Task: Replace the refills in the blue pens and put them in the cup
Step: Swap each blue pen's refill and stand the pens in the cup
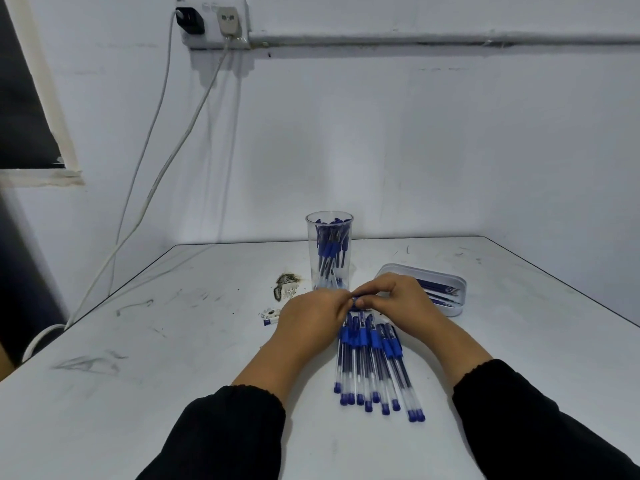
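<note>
Several blue pens [372,362] lie side by side on the white table [173,375], caps toward me. Just beyond them my left hand [310,318] and my right hand [398,299] meet, both with fingers curled round one blue pen [356,301], most of it hidden by the fingers. Behind the hands stands a clear plastic cup [329,251] with several blue pens upright in it. A white tray [440,285] with several blue refills sits to the right of my right hand.
A small white scrap [270,315] and a dark scorch mark with debris [285,285] lie left of the cup. White cables [156,143] hang from a wall socket [214,22] down past the table's left edge. The wall stands close behind the table.
</note>
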`<action>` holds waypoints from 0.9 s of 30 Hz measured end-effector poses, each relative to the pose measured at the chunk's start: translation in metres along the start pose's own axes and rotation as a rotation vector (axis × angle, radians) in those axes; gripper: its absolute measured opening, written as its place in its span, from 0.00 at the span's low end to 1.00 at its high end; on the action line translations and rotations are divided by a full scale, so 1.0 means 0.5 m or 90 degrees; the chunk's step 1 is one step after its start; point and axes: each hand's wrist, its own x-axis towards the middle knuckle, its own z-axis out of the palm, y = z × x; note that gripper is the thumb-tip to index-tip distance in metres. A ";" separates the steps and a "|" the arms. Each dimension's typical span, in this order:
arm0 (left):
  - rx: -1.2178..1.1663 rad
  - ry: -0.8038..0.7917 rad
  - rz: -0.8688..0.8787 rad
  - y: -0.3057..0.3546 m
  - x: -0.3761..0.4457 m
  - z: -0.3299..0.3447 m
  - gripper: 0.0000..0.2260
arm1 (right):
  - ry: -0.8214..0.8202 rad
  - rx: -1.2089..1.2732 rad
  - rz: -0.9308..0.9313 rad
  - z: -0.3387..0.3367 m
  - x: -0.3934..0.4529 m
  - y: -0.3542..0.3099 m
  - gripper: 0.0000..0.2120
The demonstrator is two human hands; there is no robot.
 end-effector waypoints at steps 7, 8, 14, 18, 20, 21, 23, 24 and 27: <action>0.021 0.012 0.015 0.001 -0.005 -0.001 0.14 | -0.007 -0.013 0.015 -0.003 -0.002 0.009 0.08; 0.022 0.013 0.015 0.000 -0.005 -0.001 0.14 | -0.008 -0.014 0.014 -0.004 -0.002 0.009 0.08; 0.040 0.030 0.026 0.001 -0.006 0.003 0.14 | -0.011 -0.013 0.010 -0.010 -0.005 0.005 0.08; 0.036 0.041 0.030 -0.006 -0.006 -0.002 0.14 | -0.006 -0.013 0.012 -0.020 -0.008 0.003 0.08; 0.044 0.027 0.028 0.001 -0.004 -0.001 0.16 | -0.005 -0.018 0.018 -0.027 -0.008 0.003 0.09; 0.045 0.022 0.022 0.003 -0.003 -0.001 0.17 | 0.000 -0.025 0.022 -0.033 -0.008 0.004 0.09; 0.024 0.023 -0.007 0.001 -0.001 0.001 0.18 | 0.012 -0.049 0.046 -0.051 -0.007 0.014 0.08; 0.011 0.028 -0.021 -0.004 -0.002 0.001 0.18 | 0.015 -0.062 0.067 -0.061 -0.008 0.021 0.07; 0.002 0.036 -0.044 -0.021 -0.005 0.001 0.18 | 0.017 -0.122 0.123 -0.085 -0.008 0.045 0.05</action>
